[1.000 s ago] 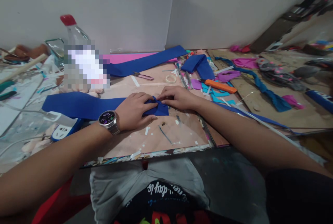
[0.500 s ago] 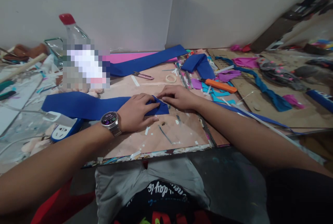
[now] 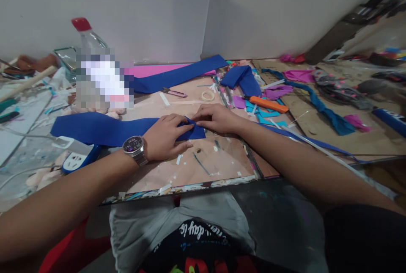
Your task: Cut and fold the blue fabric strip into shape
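A wide blue fabric strip (image 3: 104,129) lies lengthwise on the table before me, its right end folded over into a small corner. My left hand (image 3: 166,135), with a watch on the wrist, rests palm down on the strip, fingers stretched and thumb apart on the tabletop. From the right, my right hand (image 3: 217,118) reaches the folded end; its fingers are bent and close together, with the tips on the fold. The fingertips partly cover the folded cloth.
Behind lie another blue strip (image 3: 184,74), small thread snips (image 3: 174,92) and a tape roll (image 3: 208,95). An orange cutter (image 3: 268,104) sits among scraps at right. A power strip (image 3: 78,158) with cables is at left, near a bottle (image 3: 91,38) and a blurred-out bright patch.
My right fingertips have shifted slightly on the folded end, and the fold looks a little flatter. My left hand stays in place on the strip.
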The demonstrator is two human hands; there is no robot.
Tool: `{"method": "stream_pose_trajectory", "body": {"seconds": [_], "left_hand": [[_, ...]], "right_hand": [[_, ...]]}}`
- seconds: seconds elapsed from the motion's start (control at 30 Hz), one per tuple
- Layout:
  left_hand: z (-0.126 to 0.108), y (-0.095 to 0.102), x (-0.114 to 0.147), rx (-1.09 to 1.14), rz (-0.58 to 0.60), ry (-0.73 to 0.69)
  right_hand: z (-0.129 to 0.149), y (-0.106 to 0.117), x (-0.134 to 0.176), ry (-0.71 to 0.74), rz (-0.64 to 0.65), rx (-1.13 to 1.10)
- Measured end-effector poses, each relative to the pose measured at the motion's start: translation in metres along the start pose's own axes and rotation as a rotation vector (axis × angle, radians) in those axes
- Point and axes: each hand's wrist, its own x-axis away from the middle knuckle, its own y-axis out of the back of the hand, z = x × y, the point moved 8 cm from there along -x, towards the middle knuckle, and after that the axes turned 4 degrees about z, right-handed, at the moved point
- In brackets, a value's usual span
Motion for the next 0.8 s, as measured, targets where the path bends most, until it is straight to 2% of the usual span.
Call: {"method": "stream_pose_trajectory", "body": {"seconds": [0.37,0.5,0.8], "left_hand": [[0.003,0.010,-0.001,0.039,-0.067,0.029],[0.000,0.005,0.000,0.015,-0.056,0.000],[0.002,0.000,-0.001,-0.013,0.009,0.040]], "right_hand": [[0.002,-0.001,0.000,0.017,0.019,0.015],[0.000,-0.002,-0.001,0.023,0.014,0.037],[0.001,-0.001,-0.001,0.019,0.012,0.044]]}}
